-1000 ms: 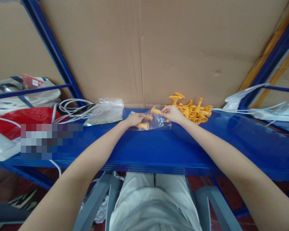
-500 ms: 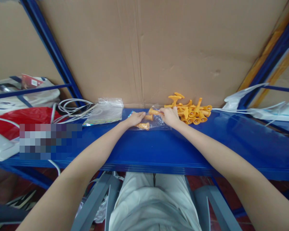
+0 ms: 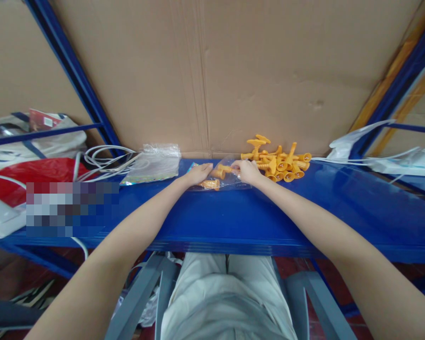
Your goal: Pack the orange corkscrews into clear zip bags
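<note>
My left hand (image 3: 200, 174) is closed on the left part of a clear plastic bag (image 3: 235, 182) lying on the blue shelf. Inside the bag are yellow plastic T-handled tools (image 3: 210, 184) with flared cup ends. Another such yellow tool (image 3: 225, 169) points into the bag with its cup end to the left. Its right end is in the fingers of my right hand (image 3: 247, 172), which hides part of it. Just right of that hand lies a pile of several loose yellow tools (image 3: 282, 165), some with screw-like shafts.
Flat clear bags (image 3: 156, 163) lie left of my hands, beside coiled white cables (image 3: 108, 160) and a red bag (image 3: 38, 174). A cardboard wall (image 3: 212, 75) stands behind. White cables and a power strip (image 3: 407, 163) are at the right. The shelf's front edge (image 3: 226, 248) is above my lap.
My right hand has moved slightly left, pushing the yellow tool further into the bag. My left hand stays on the bag.
</note>
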`<state>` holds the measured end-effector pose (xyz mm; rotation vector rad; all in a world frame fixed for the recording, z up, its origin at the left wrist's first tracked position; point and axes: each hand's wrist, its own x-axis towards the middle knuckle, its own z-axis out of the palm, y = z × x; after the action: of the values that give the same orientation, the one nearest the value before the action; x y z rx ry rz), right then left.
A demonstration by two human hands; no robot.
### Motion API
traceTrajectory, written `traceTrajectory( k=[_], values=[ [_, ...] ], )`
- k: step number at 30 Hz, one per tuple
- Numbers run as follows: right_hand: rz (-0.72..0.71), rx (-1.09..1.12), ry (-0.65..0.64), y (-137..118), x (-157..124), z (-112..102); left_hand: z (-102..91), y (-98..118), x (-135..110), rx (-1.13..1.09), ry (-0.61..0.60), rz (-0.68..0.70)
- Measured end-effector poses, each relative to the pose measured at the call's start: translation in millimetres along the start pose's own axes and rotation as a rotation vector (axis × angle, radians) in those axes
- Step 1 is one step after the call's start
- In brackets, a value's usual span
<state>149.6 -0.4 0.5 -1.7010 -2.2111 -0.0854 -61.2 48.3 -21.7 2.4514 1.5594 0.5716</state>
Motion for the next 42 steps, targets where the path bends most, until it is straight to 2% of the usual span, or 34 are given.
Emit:
traceTrajectory(
  k=[9, 15, 17, 22, 27, 34, 39, 42],
  values=[
    [0.051, 0.198, -0.004, 6.6, 7.7, 3.0, -11.3, 11.7, -8.3, 0.066, -0.035, -0.048],
    [-0.074, 0.515, 0.053, 10.6, 18.1, 18.4, -9.4, 10.4, -6.9, 0.033, -0.014, -0.059],
    [-0.089, 0.556, 0.077, 14.9, 19.3, 22.2, -8.8, 7.6, -5.3, 0.062, -0.009, -0.085],
    [-0.013, 0.34, 0.197, 19.6, 14.5, 21.9, -9.0, 1.3, -3.4, 0.199, -0.031, -0.184],
    [0.07, 0.182, 0.04, 15.1, 8.4, 16.1, -9.6, -1.4, -3.5, 0.21, -0.065, -0.182],
    [0.116, 0.272, -0.117, 12.3, 10.2, 9.3, -9.4, -0.1, -3.5, 0.214, -0.081, -0.174],
    [0.181, 0.268, -0.122, 4.9, 11.4, 5.3, -7.2, -4.1, -1.8, 0.226, -0.085, -0.156],
    [0.197, 0.24, -0.08, 0.0, 12.3, 4.9, -5.3, -8.8, -0.3, 0.22, -0.067, -0.14]
  ],
)
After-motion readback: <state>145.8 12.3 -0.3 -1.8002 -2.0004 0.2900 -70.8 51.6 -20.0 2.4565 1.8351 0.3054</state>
